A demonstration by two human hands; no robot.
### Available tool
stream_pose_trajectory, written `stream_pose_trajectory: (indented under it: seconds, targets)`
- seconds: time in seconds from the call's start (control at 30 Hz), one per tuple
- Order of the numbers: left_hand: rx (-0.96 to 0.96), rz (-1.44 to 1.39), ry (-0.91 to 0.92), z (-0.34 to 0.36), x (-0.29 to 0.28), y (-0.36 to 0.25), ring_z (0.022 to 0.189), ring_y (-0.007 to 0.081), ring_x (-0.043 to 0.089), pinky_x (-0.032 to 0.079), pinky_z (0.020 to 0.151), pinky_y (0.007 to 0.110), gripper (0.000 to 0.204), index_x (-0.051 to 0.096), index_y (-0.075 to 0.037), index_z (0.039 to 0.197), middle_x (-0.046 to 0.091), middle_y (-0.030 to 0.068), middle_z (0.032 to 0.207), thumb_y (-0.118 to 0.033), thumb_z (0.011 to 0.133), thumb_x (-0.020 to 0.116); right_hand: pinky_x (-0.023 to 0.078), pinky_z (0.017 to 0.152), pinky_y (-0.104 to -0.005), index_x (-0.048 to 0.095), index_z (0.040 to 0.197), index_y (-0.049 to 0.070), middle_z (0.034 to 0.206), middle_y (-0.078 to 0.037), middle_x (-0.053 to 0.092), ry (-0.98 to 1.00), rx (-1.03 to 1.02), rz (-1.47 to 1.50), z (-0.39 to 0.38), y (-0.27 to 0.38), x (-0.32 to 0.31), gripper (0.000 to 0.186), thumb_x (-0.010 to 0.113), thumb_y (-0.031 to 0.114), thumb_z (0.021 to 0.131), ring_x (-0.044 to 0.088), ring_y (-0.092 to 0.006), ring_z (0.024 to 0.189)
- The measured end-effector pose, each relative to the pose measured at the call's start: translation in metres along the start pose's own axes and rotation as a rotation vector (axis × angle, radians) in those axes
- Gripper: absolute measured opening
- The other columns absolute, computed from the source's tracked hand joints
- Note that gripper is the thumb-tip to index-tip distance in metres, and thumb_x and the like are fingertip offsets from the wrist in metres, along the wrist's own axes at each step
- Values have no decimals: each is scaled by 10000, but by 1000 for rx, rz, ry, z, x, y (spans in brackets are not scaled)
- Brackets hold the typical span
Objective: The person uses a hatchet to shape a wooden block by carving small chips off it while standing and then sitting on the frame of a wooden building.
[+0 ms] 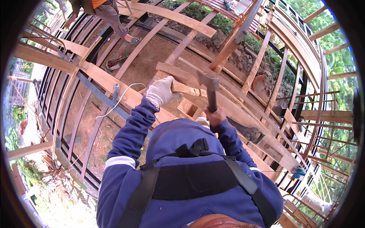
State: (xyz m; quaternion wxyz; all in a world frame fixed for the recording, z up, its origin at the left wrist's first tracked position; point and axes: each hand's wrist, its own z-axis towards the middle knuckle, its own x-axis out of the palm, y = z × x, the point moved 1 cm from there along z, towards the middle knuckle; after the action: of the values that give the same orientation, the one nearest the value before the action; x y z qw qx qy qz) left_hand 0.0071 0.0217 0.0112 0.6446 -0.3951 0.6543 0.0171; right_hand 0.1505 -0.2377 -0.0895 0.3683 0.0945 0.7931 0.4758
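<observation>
My left hand point(162, 92), in a pale knitted work glove, is closed around one end of a short wood block point(187, 89). The block points to the right over the planks. My bare right hand point(216, 116) grips the dark handle of a hatchet point(208, 80). Its broad metal head is raised just beyond the block's right end and smeared by motion. Whether the blade touches the wood, I cannot tell. Below the block lies a piece of timber with a square hole point(192, 110). To the right of my right hand, a handsaw point(249, 131) rests on a long plank point(262, 133).
Wooden beams and dark metal joists form an open frame over bare earth point(146, 56). A white cord point(110, 111) runs across the left boards. Another person point(110, 16) stands at the upper left. A rusty post point(230, 47) rises ahead. Stacked boards point(298, 41) lie at the far right.
</observation>
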Motion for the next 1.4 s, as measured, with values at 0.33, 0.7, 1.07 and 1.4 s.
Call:
stream_pose_trajectory:
  seconds: [0.33, 0.7, 1.07, 1.4]
  targets:
    - [117, -14, -79, -31, 31, -4, 909, 367, 709, 559, 765, 471, 554, 611, -99, 1068, 712, 150, 950, -441, 730, 886, 522, 633, -324, 562, 1002, 38, 761, -107, 666, -353, -785, 203, -45, 101, -45, 94, 649, 71, 987, 604, -149, 666]
    - [88, -23, -138, -43, 28, -13, 887, 348, 721, 580, 763, 437, 518, 672, -95, 1079, 721, 141, 968, -378, 716, 910, 524, 722, -475, 654, 904, 5, 792, -224, 674, 112, 110, -98, -28, -32, 19, 309, 766, 281, 819, 680, -397, 770]
    - [57, -13, -90, -44, 29, -28, 878, 354, 720, 577, 744, 443, 503, 654, -98, 1061, 718, 144, 937, -384, 730, 902, 537, 736, -381, 565, 1063, 41, 830, -96, 637, -307, -981, 737, -49, 119, -53, 126, 642, 109, 989, 634, -224, 754]
    - [129, 17, -118, -26, 23, -27, 900, 375, 709, 560, 751, 474, 533, 627, -87, 1037, 708, 159, 940, -419, 719, 895, 527, 648, -411, 687, 877, 29, 728, -125, 681, 115, 91, -80, -19, -30, 18, 270, 776, 284, 865, 668, -245, 673]
